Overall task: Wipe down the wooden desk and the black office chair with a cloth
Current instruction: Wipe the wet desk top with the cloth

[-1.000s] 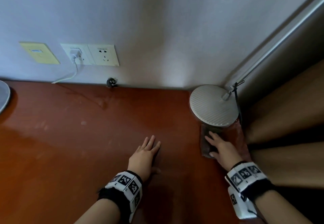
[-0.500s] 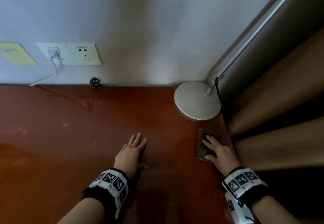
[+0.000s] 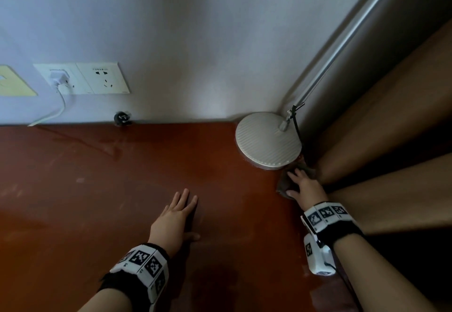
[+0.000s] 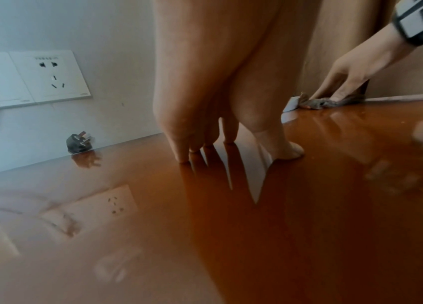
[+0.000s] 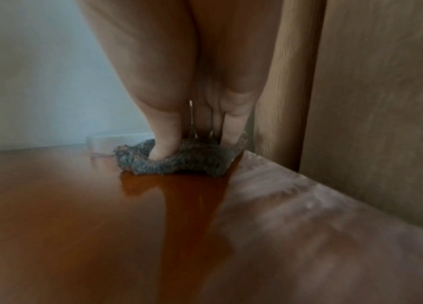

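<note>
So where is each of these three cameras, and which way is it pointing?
Head: looks down at the wooden desk; both hands, wristbands show.
Left wrist: low along the left hand, fingers touching the desk, toward the wall sockets.
Right wrist: along the right hand pressing the grey cloth.
Shared: cloth and lamp base appear in all three views.

Slid the cloth [image 3: 283, 184] under the right hand [image 3: 304, 187] back along the desk [image 3: 122, 189] edge to just beside the lamp base [image 3: 267, 140], after drawing it nearer 0.5 s ago.
</note>
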Action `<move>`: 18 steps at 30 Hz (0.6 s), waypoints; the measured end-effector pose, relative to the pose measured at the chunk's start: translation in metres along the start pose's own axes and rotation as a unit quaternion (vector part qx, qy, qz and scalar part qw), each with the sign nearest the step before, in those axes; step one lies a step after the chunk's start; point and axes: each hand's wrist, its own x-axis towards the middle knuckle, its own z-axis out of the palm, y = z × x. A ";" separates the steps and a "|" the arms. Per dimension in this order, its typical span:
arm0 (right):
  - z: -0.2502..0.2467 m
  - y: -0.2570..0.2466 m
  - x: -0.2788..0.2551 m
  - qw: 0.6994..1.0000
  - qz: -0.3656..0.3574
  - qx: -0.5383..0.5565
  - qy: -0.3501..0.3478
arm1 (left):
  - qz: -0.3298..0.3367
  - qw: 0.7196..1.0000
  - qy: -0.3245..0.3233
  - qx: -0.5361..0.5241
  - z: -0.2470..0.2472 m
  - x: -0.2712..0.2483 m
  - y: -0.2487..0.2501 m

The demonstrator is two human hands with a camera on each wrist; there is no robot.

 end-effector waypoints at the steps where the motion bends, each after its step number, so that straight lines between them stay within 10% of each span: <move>1: -0.004 0.000 0.007 1.000 0.010 0.005 0.006 | 0.001 1.000 0.001 -0.003 0.000 0.000 0.000; 18: -0.015 -0.004 0.005 0.996 0.024 -0.083 -0.036 | 0.017 0.998 -0.049 0.044 -0.006 0.013 0.032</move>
